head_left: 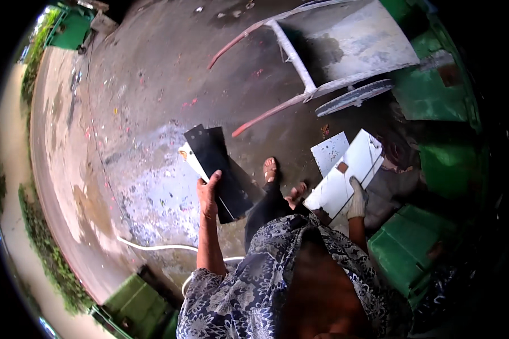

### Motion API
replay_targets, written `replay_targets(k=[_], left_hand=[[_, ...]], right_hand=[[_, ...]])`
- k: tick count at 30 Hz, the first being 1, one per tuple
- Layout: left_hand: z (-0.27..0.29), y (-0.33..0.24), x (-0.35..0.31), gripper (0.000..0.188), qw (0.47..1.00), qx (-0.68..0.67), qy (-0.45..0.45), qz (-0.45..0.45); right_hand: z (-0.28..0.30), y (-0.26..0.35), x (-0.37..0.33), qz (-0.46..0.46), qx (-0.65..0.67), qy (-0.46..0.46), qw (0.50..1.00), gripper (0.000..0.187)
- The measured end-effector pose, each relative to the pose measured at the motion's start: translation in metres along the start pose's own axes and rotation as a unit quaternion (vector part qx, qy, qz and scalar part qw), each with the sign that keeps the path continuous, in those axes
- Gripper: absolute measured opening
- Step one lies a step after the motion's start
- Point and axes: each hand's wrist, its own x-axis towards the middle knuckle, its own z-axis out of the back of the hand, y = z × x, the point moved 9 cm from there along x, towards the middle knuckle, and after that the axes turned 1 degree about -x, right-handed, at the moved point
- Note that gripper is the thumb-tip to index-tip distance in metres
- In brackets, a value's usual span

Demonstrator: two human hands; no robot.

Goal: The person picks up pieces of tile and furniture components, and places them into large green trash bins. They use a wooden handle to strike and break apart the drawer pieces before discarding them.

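My bare left hand (208, 189) pinches a stack of black sheets (219, 169) by one long edge, thumb on top, out over the wet concrete (152, 186). My gloved right hand (357, 198) is closed on the lower edge of a white panel (348, 172) tilted beside a green bin (413, 248). Held so near the edge, the sheets could fan and slide loose. The panel's corner might knock the cart (345, 51) ahead, and my sandalled foot (270, 168) sits right below both.
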Motion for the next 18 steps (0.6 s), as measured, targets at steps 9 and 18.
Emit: replay_targets(k=[9,18], left_hand=[[0.169,0.024,-0.063,0.051,0.976,-0.107,-0.191,-0.009],[0.266,0.042,-0.09,0.044,0.917,-0.237,-0.32,-0.034]], right_hand=[[-0.13,-0.009,0.04,0.03,-0.098,0.114,0.988,0.046],[-0.312,-0.054,0.025,-0.062,0.011,0.238,0.969,0.043]])
